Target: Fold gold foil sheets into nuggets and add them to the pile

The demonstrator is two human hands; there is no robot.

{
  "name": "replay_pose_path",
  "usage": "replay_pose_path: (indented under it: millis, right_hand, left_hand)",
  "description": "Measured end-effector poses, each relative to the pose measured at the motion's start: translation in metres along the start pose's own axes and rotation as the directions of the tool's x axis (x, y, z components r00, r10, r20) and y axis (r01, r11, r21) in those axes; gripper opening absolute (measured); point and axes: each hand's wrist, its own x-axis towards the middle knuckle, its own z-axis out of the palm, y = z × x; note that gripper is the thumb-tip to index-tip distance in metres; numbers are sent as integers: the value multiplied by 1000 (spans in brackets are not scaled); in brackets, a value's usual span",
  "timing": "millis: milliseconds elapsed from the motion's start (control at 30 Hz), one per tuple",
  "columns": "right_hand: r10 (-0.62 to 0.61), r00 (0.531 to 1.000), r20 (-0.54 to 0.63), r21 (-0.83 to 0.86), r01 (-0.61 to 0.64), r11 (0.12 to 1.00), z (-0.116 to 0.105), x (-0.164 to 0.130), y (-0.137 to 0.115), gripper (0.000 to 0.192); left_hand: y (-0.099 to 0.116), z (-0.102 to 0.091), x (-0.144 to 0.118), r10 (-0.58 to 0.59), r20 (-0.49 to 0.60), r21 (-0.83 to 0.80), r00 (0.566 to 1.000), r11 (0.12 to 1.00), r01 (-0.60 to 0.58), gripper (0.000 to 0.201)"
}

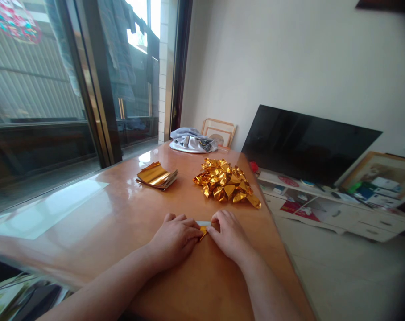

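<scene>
Both the left hand (175, 238) and right hand (229, 234) pinch a small, creased gold foil sheet (203, 231), near the heap of folded gold foil pieces (225, 180).

— Can you read any writing anywhere?
— No. The red decoration (13, 20) on the window and the cards (383, 185) on the low cabinet (339, 214) show print, but it is too blurred to read.

Daylight is coming through a sliding glass door (55, 89) on the left. A white wall (289, 58) is backing a leaning television (306, 142) and low white cabinet (339, 214).
</scene>
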Motion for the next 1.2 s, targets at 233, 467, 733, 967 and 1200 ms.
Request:
replay_pose_path:
  millis: [233, 467, 733, 967, 1200]
  right_hand:
    - [-14, 1000, 3, -37, 14, 999, -4, -5, -8, 22]
    - [-8, 1000, -3, -47, 8, 999, -6, -8, -16, 24]
    - [-20, 999, 29, -52, 22, 998, -8, -11, -23, 32]
    - [-63, 996, 64, 1, 63, 998, -11, -15, -25, 41]
    - [7, 998, 63, 83, -13, 996, -7, -10, -20, 37]
  left_hand:
    - [-1, 2, 1, -19, -7, -8, 1000, 1000, 19, 24]
    - [-2, 5, 2, -51, -12, -10, 999, 999, 51, 20]
    - [-3, 6, 4, -60, -11, -11, 998, 998, 60, 18]
    - [-3, 3, 3, -49, -3, -20, 999, 999, 49, 18]
    - [-3, 4, 1, -63, -12, -40, 998, 997, 62, 20]
